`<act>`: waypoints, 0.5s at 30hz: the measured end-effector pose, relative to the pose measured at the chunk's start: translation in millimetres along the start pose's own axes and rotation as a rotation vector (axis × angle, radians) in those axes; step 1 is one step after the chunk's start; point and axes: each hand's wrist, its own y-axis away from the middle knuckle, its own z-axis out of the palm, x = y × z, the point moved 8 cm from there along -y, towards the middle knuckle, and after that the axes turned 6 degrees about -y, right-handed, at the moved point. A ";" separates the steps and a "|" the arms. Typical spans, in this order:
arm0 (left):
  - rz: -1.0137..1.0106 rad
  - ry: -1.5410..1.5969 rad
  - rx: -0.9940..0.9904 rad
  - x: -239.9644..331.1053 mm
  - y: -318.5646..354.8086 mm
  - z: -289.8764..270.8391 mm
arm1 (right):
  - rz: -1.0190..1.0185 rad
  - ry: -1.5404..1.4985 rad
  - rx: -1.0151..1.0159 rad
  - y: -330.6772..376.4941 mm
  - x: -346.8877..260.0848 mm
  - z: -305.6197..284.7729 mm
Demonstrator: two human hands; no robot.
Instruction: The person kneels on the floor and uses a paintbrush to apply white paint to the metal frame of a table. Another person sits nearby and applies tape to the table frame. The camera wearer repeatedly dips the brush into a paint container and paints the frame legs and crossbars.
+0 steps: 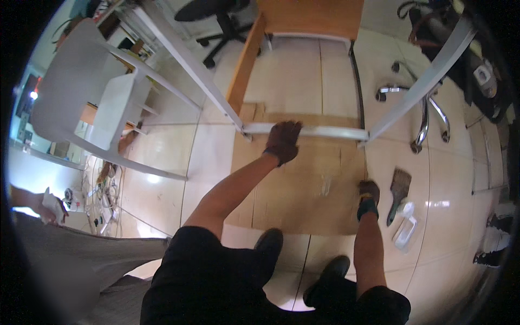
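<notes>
A dark glove covers my left hand (283, 143), which is closed over a white metal crossbar (330, 131) joining two white legs. The bar lies low above a flat sheet of brown cardboard (303, 200) on the floor. By the cardboard's right edge is my right hand (369, 196), also gloved, with its fingers curled; what they hold, if anything, is hidden. Just right of it lie a wide paint brush (400, 187) with a dark handle and a clear plastic piece with a white part (405, 226).
A white chair (116, 103) stands at the left, near tangled cables (108, 192). Chrome chair legs (425, 114) are at the right. Orange wood panels (309, 19) rise at the far side. Another person's hand (49, 208) holds something white at the lower left.
</notes>
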 end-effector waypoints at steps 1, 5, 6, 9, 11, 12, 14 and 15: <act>-0.046 0.019 -0.103 -29.0 23.8 12.1 | 0.071 -0.016 0.002 30.0 -11.2 -3.7; -0.114 0.010 -0.315 -71.5 88.2 13.8 | 0.006 -0.198 0.035 82.2 3.9 -3.2; -0.083 -0.005 -0.164 -83.1 116.1 14.8 | 0.073 -0.299 0.052 88.2 9.0 2.7; -0.458 0.030 -0.552 -119.1 227.5 75.9 | -0.022 -0.303 0.115 91.0 4.6 21.7; -0.610 0.045 -0.809 -113.3 305.3 108.3 | -0.040 -0.300 0.175 78.4 9.7 44.9; -0.598 0.050 -0.754 -90.7 286.8 95.5 | -0.132 -0.352 0.212 27.7 44.6 82.1; -0.490 -0.046 -0.611 -52.5 208.1 87.9 | -0.317 -0.452 0.364 -78.3 129.2 98.8; -0.555 -0.061 -0.629 -76.6 244.7 88.2 | -0.301 -0.407 0.274 -37.1 80.8 114.7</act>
